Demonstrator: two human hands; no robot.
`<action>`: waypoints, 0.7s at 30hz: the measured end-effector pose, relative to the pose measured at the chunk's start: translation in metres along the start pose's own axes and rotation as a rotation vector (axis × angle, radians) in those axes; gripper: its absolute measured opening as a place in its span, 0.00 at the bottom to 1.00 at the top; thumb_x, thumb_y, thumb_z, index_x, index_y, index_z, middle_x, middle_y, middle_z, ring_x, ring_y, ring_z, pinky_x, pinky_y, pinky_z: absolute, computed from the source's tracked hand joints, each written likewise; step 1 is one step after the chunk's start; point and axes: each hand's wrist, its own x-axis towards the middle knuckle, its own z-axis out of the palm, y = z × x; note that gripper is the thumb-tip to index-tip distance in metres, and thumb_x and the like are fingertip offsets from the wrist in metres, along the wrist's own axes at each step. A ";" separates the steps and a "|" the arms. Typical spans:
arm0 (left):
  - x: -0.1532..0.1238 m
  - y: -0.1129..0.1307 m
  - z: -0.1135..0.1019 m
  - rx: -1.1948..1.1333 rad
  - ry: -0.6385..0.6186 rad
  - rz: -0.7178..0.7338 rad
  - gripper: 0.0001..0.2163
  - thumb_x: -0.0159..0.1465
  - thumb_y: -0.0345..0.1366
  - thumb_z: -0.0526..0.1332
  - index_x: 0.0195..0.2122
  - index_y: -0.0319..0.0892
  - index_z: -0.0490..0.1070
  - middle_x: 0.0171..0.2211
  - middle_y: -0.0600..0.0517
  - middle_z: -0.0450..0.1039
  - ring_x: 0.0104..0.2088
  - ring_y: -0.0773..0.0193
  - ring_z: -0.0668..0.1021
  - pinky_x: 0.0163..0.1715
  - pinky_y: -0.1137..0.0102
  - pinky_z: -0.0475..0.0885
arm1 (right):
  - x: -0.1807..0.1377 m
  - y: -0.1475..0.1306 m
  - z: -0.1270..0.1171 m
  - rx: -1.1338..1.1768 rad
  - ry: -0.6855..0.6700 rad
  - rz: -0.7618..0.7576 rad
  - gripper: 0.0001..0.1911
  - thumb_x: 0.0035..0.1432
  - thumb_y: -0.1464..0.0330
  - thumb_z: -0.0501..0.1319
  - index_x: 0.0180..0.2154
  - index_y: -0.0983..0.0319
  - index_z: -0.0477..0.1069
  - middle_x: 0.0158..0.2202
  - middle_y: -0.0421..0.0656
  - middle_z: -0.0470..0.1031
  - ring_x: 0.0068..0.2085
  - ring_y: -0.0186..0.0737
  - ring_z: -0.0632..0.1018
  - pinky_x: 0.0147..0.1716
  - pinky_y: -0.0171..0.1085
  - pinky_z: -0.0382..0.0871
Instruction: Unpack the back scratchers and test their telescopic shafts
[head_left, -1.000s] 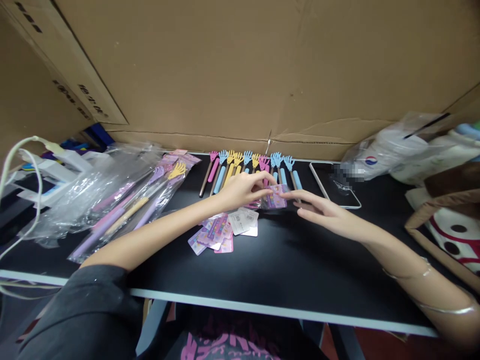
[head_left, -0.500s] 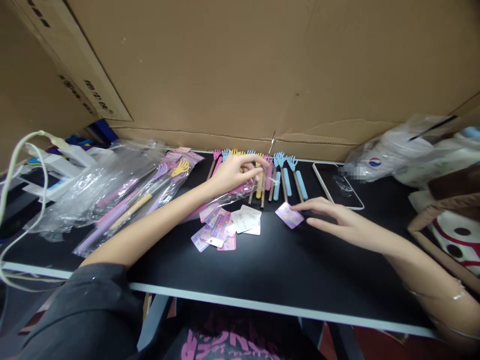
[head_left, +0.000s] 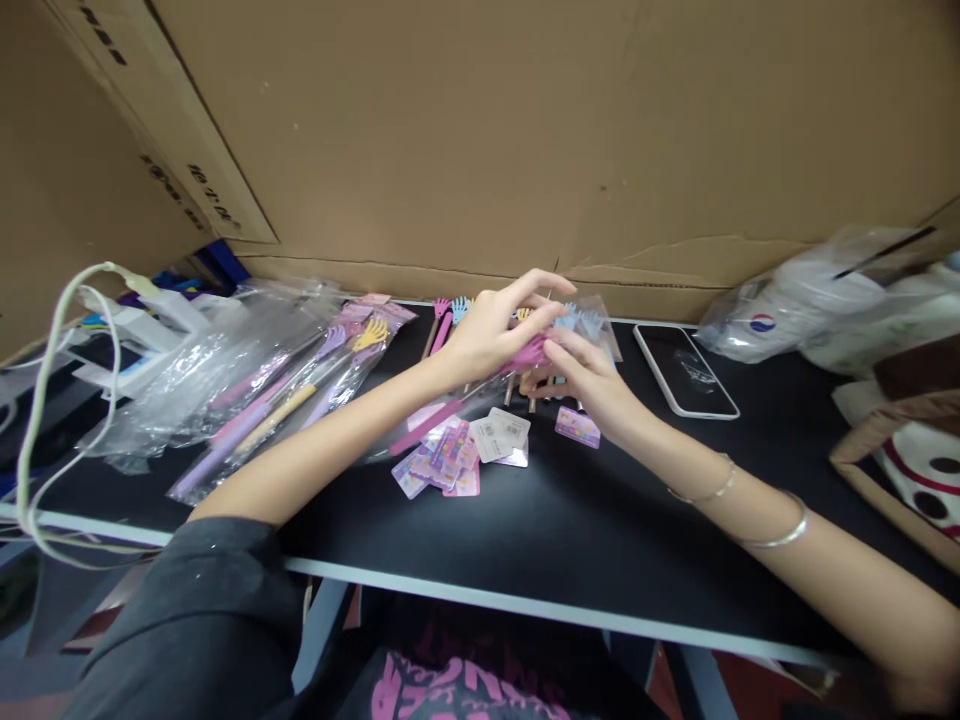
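Note:
My left hand [head_left: 504,325] and my right hand [head_left: 589,380] meet over the middle of the table. Between them is a pink back scratcher [head_left: 426,430] in a clear plastic bag, its handle slanting down to the left. The fingers of both hands are closed around its hand-shaped head end; part of the grip is hidden. Below lie a pile of pink and purple cards [head_left: 450,455] and some white-backed cards [head_left: 504,432]. One purple card [head_left: 577,427] rests alone under my right wrist. Behind my hands, a row of loose back scratchers [head_left: 441,322] is partly covered.
Bagged back scratchers [head_left: 281,405] and clear bags [head_left: 217,370] lie on the left, beside a white cable [head_left: 112,350]. At right are a phone [head_left: 686,372], a bagged cup [head_left: 795,310] and a patterned bag [head_left: 919,470]. Cardboard [head_left: 570,130] walls the back.
My right hand has left the purple card and moved up and left to meet my left hand. The bagged pink back scratcher is now raised between both hands.

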 end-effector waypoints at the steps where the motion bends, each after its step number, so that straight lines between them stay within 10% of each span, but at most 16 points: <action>1: -0.004 -0.002 -0.006 0.026 -0.002 -0.025 0.14 0.68 0.39 0.51 0.50 0.39 0.67 0.44 0.48 0.77 0.45 0.63 0.77 0.45 0.70 0.69 | -0.001 -0.003 0.000 0.014 0.009 -0.017 0.19 0.55 0.51 0.59 0.43 0.55 0.67 0.36 0.41 0.76 0.33 0.38 0.78 0.37 0.43 0.76; 10: -0.089 -0.017 -0.065 -0.003 -0.262 -0.420 0.20 0.70 0.46 0.45 0.53 0.42 0.66 0.42 0.47 0.77 0.40 0.63 0.79 0.41 0.70 0.73 | -0.003 -0.015 -0.033 -0.049 0.212 -0.100 0.21 0.58 0.46 0.53 0.44 0.53 0.63 0.43 0.43 0.74 0.43 0.43 0.78 0.41 0.43 0.74; 16: -0.114 -0.012 -0.061 -0.198 -0.331 -0.486 0.21 0.69 0.45 0.49 0.58 0.39 0.59 0.39 0.44 0.77 0.34 0.63 0.79 0.31 0.72 0.74 | 0.000 -0.011 -0.042 -0.023 0.280 -0.121 0.23 0.56 0.44 0.53 0.45 0.52 0.64 0.47 0.44 0.73 0.47 0.45 0.77 0.45 0.46 0.73; 21: -0.110 -0.001 -0.051 -0.010 -0.274 -0.507 0.17 0.64 0.49 0.56 0.44 0.40 0.69 0.35 0.52 0.72 0.30 0.67 0.74 0.30 0.73 0.69 | -0.002 -0.013 -0.037 0.114 0.244 -0.139 0.23 0.56 0.45 0.54 0.42 0.55 0.67 0.41 0.43 0.76 0.40 0.41 0.78 0.41 0.44 0.75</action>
